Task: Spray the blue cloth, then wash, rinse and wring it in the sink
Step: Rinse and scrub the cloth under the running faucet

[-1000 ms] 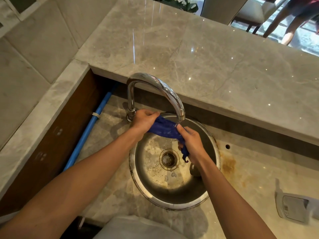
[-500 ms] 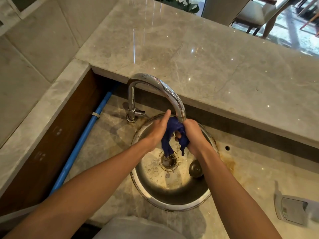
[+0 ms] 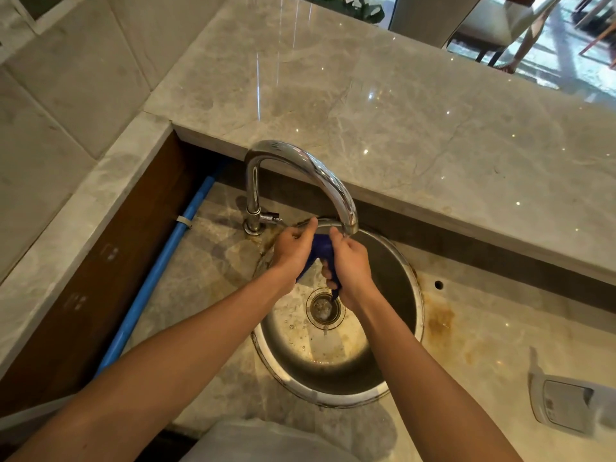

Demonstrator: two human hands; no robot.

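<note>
both hands grip the cloth (image 3: 319,253) bunched just under the tap (image 3: 300,176) spout, over the sink (image 3: 408,295): left hand (image 3: 293,250) beside right hand (image 3: 350,265). likely washing; best to rub the folds together under the spout, above the drain (image 3: 325,306).

Both forearms are bare to the frame's edge, no sleeves showing; the left hand (image 3: 293,250) and right hand (image 3: 350,261) are uncovered.
</note>
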